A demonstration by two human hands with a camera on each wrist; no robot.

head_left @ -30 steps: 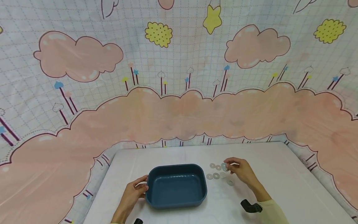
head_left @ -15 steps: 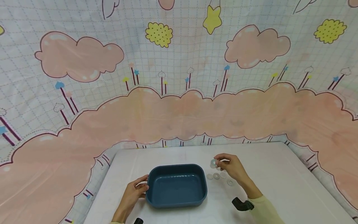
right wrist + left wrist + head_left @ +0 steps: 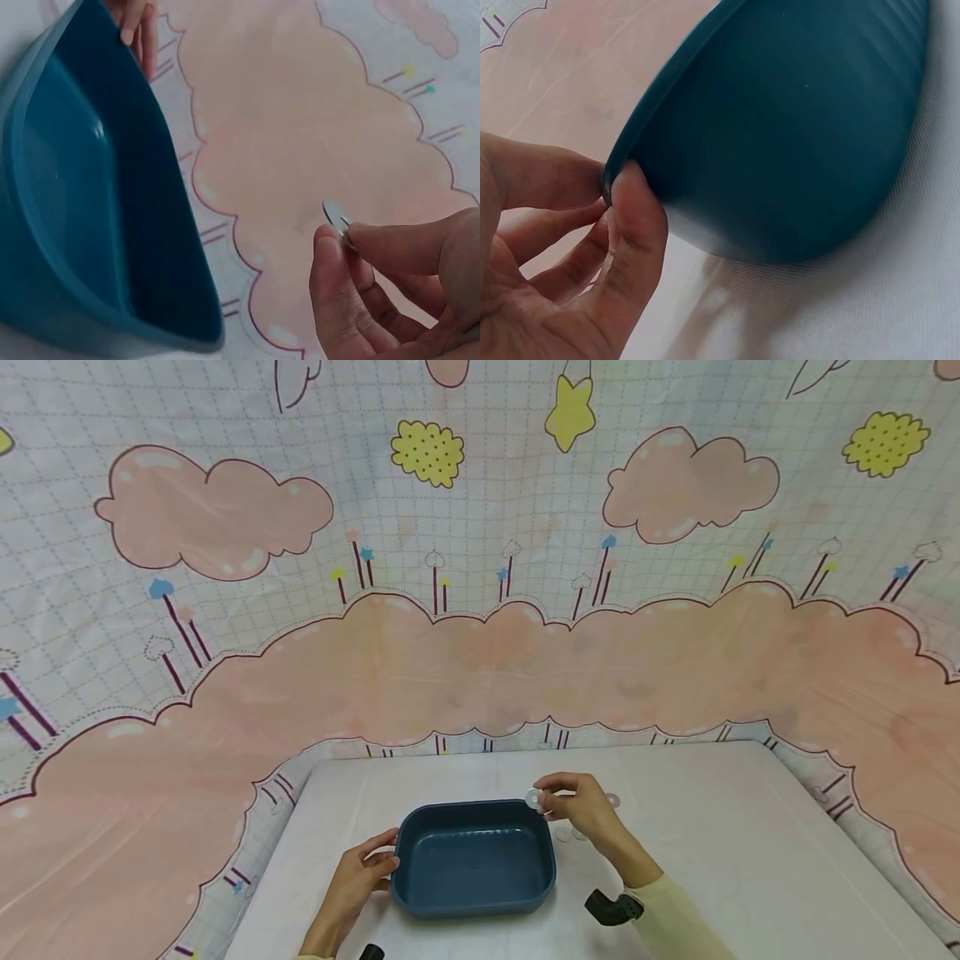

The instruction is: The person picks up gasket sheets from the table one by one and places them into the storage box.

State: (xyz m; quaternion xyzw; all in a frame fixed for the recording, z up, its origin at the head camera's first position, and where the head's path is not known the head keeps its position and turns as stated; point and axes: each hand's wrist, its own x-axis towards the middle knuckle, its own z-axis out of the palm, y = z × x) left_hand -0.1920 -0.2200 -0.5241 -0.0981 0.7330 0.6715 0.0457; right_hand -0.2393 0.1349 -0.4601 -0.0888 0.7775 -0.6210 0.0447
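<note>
A dark blue plastic tray (image 3: 474, 870) stands empty on the white table. My left hand (image 3: 381, 858) grips its left rim; in the left wrist view the thumb (image 3: 635, 217) presses on the outside of the tray (image 3: 795, 127) at the rim. My right hand (image 3: 547, 802) pinches a small metal washer (image 3: 534, 798) in the air above the tray's far right corner. The right wrist view has the washer (image 3: 335, 214) held on edge between thumb and fingers, to the right of the tray (image 3: 90, 217).
More washers (image 3: 613, 799) lie on the table (image 3: 750, 852) right of the tray, some hidden behind my right hand. A patterned cloud cloth (image 3: 480, 652) hangs behind and round the table. A black wrist camera (image 3: 611, 907) sits on my right forearm.
My right hand lifted one washer from the group and carried it left, to above the tray's far right corner. The left hand and tray stayed still.
</note>
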